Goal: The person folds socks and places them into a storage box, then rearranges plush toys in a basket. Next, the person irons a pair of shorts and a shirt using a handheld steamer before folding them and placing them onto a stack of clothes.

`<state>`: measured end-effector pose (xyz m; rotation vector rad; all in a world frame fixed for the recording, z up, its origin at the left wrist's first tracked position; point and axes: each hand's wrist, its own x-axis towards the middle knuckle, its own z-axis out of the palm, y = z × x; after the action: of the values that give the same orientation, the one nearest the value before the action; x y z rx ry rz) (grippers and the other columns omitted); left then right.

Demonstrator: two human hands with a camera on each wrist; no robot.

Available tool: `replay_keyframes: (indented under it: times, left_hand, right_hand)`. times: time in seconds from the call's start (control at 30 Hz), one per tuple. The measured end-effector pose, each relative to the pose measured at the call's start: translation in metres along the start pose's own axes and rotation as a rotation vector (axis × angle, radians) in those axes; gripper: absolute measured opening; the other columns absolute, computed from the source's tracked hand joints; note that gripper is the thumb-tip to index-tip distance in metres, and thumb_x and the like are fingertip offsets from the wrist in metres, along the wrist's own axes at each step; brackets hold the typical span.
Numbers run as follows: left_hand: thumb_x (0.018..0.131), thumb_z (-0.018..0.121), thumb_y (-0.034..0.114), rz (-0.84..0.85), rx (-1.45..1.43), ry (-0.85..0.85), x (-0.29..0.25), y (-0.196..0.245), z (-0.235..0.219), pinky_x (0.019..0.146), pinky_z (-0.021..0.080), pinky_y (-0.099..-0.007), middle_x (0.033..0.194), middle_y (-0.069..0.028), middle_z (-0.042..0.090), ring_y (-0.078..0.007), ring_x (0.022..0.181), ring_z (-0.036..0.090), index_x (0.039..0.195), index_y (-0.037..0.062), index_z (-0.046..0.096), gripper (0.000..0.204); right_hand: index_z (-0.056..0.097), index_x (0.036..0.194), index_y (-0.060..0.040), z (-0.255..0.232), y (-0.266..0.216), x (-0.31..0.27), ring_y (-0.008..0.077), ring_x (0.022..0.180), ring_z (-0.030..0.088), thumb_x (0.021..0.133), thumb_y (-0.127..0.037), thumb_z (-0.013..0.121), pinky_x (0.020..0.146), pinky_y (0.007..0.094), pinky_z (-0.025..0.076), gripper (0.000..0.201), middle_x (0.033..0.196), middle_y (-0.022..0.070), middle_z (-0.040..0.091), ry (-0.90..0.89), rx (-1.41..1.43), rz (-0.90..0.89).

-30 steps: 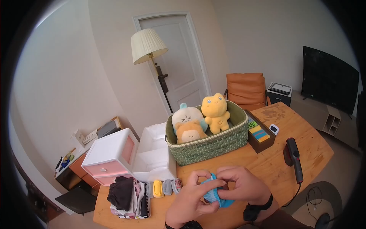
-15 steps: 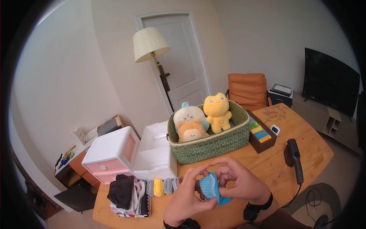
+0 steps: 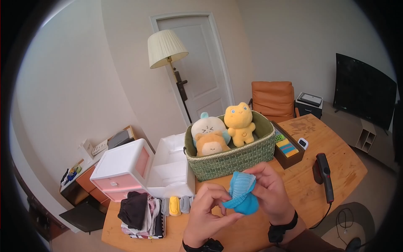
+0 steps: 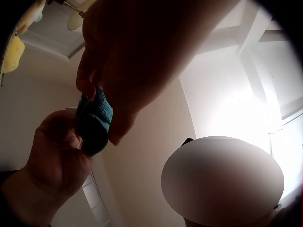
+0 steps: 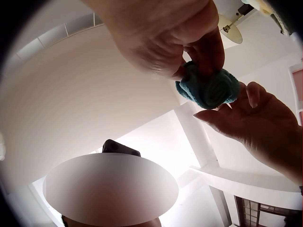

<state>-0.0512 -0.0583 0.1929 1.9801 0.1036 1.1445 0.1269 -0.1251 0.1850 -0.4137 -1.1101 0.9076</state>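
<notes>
A bright blue rolled sock (image 3: 244, 203), its ribbed cuff folded up at the top, is held above the table between both hands. My right hand (image 3: 273, 195) pinches its upper right edge with thumb and fingers. On the other side, my left hand (image 3: 210, 212) has curled fingers at the cuff's left edge and the thumb along the lower side. From the right wrist view, the sock (image 5: 215, 90) shows a coiled end. Left of the hands, rolled grey and yellow socks (image 3: 174, 206) stand in a row beside a pile of folded clothes (image 3: 142, 216).
A green woven basket (image 3: 231, 166) with plush toys stands behind the hands. White bins (image 3: 170, 178) and a pink-fronted drawer unit (image 3: 121, 170) are at the left. To the right are a brown divided box (image 3: 289, 153), a small white device (image 3: 302, 143) and a black corded handheld appliance (image 3: 324, 176).
The right hand has moved up, pulling the sock's ribbed cuff upward and turning the bundle more upright. The left hand has shifted slightly and stays at its left edge.
</notes>
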Motion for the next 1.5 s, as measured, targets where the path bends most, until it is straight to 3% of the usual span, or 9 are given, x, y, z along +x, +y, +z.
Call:
replay_keyframes:
  times: [0.13,0.3,0.43,0.5,0.6,0.7,1.0,1.3,1.5]
  left_hand:
    - [0.068,0.087,0.002,-0.131,0.013,0.025,0.002,0.008,0.005,0.064,0.050,-0.0238,0.105,-0.0083,0.052,-0.0124,0.079,0.057,0.096,0.0032,0.060,0.039]
    - [0.062,0.087,0.003,0.082,0.350,0.090,0.003,0.009,0.007,0.070,0.046,-0.0282,0.096,-0.0067,0.057,-0.0181,0.087,0.057,0.085,0.0068,0.058,0.037]
    - [0.063,0.086,0.007,0.193,0.391,0.095,0.005,0.002,0.004,0.073,0.046,-0.0323,0.092,-0.0062,0.059,-0.0223,0.088,0.057,0.081,0.0085,0.058,0.034]
    - [0.066,0.085,0.013,0.382,0.430,0.089,0.010,0.004,0.003,0.077,0.044,-0.0357,0.090,-0.0050,0.060,-0.0237,0.086,0.057,0.081,0.0103,0.056,0.033]
    - [0.068,0.085,0.016,0.439,0.481,0.121,0.007,0.004,0.005,0.078,0.042,-0.0375,0.085,-0.0030,0.061,-0.0247,0.083,0.057,0.082,0.0114,0.054,0.034]
    - [0.064,0.084,0.006,0.392,0.429,0.082,0.002,0.005,0.006,0.070,0.041,-0.0347,0.085,-0.0010,0.063,-0.0240,0.082,0.059,0.087,0.0121,0.057,0.036]
    - [0.066,0.080,0.000,0.375,0.424,0.114,0.003,0.004,0.016,0.062,0.044,-0.0338,0.078,-0.0030,0.060,-0.0246,0.069,0.060,0.088,0.0106,0.056,0.034]
    - [0.062,0.072,-0.004,0.415,0.548,0.170,0.002,0.007,0.023,0.064,0.042,-0.0350,0.076,-0.0031,0.056,-0.0251,0.069,0.057,0.083,0.0124,0.053,0.033]
    - [0.062,0.079,0.003,0.485,0.751,0.223,-0.005,-0.003,0.027,0.059,0.044,-0.0343,0.080,-0.0011,0.060,-0.0233,0.069,0.061,0.088,0.0144,0.058,0.036]
  right_hand:
    - [0.050,0.122,0.0007,-0.003,0.003,0.000,0.0154,0.105,0.063,0.096,-0.006,0.060,0.092,0.0297,0.051,0.029,0.115,0.0122,0.064,0.017,0.037,-0.013]
    - [0.049,0.123,0.0005,0.001,0.005,0.000,0.0154,0.105,0.064,0.096,-0.006,0.060,0.092,0.0299,0.051,0.030,0.115,0.0128,0.064,0.042,0.106,-0.021]
    - [0.049,0.123,-0.0010,0.002,0.001,-0.001,0.0154,0.105,0.063,0.097,-0.007,0.059,0.092,0.0302,0.051,0.028,0.116,0.0125,0.064,0.029,0.141,0.001]
    - [0.049,0.123,-0.0018,0.001,-0.001,-0.002,0.0155,0.106,0.063,0.097,-0.007,0.058,0.092,0.0303,0.051,0.028,0.116,0.0123,0.063,0.018,0.153,0.022]
    - [0.049,0.122,-0.0033,0.001,-0.002,-0.002,0.0156,0.108,0.062,0.097,-0.007,0.057,0.093,0.0307,0.051,0.026,0.117,0.0115,0.063,-0.038,0.251,0.092]
    - [0.049,0.122,-0.0043,0.002,-0.002,-0.002,0.0157,0.109,0.061,0.097,-0.006,0.056,0.094,0.0311,0.051,0.026,0.118,0.0103,0.062,-0.040,0.276,0.108]
    - [0.052,0.119,-0.0045,0.000,0.000,0.000,0.0154,0.109,0.062,0.098,-0.004,0.055,0.094,0.0314,0.051,0.022,0.117,0.0098,0.063,0.000,0.289,0.106]
    - [0.052,0.118,-0.0057,-0.005,0.001,0.003,0.0146,0.101,0.064,0.096,-0.005,0.058,0.084,0.0277,0.055,0.023,0.110,0.0075,0.064,0.007,0.364,0.145]
    - [0.050,0.117,-0.0092,0.001,0.005,0.001,0.0139,0.089,0.065,0.097,-0.009,0.058,0.067,0.0266,0.055,0.022,0.107,0.0069,0.064,0.099,0.357,0.145]
